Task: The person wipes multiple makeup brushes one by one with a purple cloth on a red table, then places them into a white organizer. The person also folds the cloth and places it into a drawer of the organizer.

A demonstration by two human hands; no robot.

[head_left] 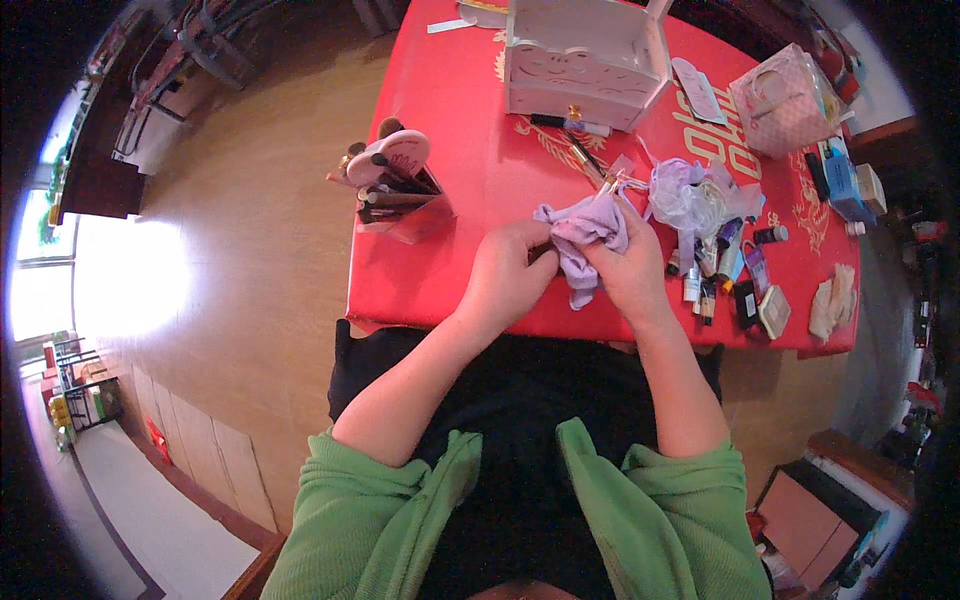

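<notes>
Between my two hands is a crumpled lilac cloth, held above the near part of the red-covered table. My left hand pinches its left side, fingers curled and partly hidden by the folds. On the other side, my right hand grips the cloth with the thumb laid over it. A small gold-and-clear item shows just beyond the cloth; whether my right hand holds it I cannot tell. One end of the cloth hangs toward the table's front edge.
Makeup brushes stand in a holder at the left. A white shelf unit is at the back. Rightward lie a lilac ribbon bundle, several cosmetic tubes, a pink patterned box and a beige cloth.
</notes>
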